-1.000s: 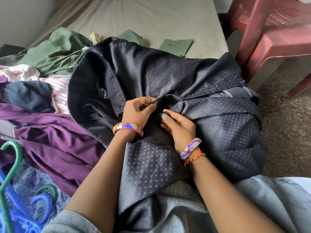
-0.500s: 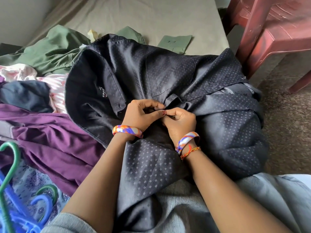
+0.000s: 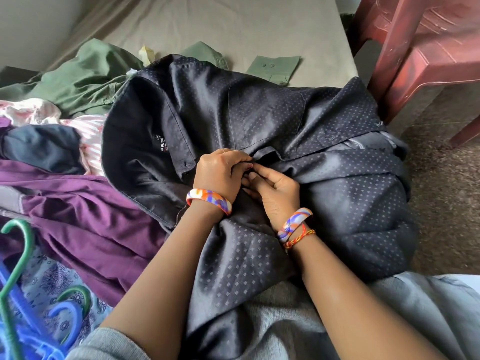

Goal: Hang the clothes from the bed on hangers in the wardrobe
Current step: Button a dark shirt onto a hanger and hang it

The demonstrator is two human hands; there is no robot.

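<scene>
The dark dotted shirt (image 3: 272, 120) we pinch at its front in both grips, left hand (image 3: 218, 172) and right hand (image 3: 275, 193), purple garment (image 3: 85, 219) and hangers (image 3: 31, 320) lying left of them.

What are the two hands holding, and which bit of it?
Both the left hand and right hand pinch the dark dotted shirt at its front opening edge, below the collar.

Dark navy dotted satin-sheen cloth shirt (image 3: 272, 118), matt purple cloth garment (image 3: 85, 219), glossy green and blue plastic hangers (image 3: 15, 258), glossy maroon plastic chair (image 3: 426, 48)
</scene>
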